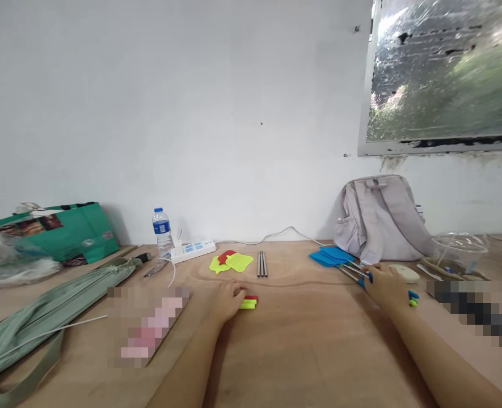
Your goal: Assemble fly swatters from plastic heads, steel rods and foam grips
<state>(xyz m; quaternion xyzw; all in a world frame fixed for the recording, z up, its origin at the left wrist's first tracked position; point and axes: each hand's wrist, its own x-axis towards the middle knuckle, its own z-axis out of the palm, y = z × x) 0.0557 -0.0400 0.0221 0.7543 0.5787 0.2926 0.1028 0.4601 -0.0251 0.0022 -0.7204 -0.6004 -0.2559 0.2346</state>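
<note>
Two hands down on the wooden bench point(302, 340).
Mid-frame, the left hand point(227, 300) lies loosely curled, fingertips touching the red and yellow handles point(249, 302); right of centre, the right hand point(387, 288) closes around the blue swatters' rods point(353, 273).

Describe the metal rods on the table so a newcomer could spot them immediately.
Start at the white power strip by the wall and look right, past the yellow swatter heads. The metal rods lie bundled on the bare table, pointing toward the wall. They are the only grey, plain sticks; everything nearby is brightly coloured plastic.
</note>
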